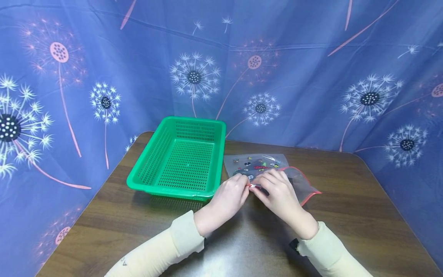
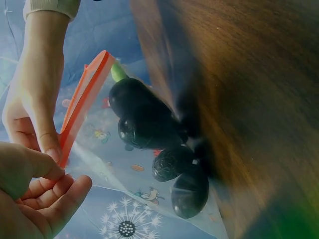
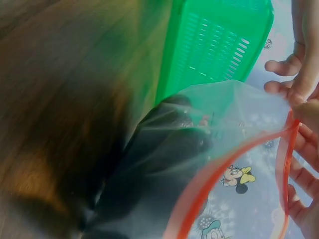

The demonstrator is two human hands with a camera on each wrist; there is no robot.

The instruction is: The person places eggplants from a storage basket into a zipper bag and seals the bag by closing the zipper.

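Note:
A see-through zip bag (image 1: 270, 159) with a red zip edge (image 2: 84, 107) and cartoon prints lies partly on the table. Inside it are several dark, glossy, rounded things that look like eggplants (image 2: 142, 112); one has a green stem end (image 2: 118, 72). My left hand (image 1: 230, 192) pinches one end of the red zip edge between thumb and finger. Close beside it, my right hand (image 1: 279, 194) pinches the same edge, thumb and fingers nearly meeting the left ones. In the right wrist view the bag's mouth (image 3: 239, 154) gapes away from the pinched corner.
A green slotted plastic basket (image 1: 221, 154) stands left of the bag, with nothing seen in it. Beneath everything is a brown wooden table (image 1: 346, 215). A blue curtain (image 1: 304, 77) with dandelion prints hangs behind and at both sides.

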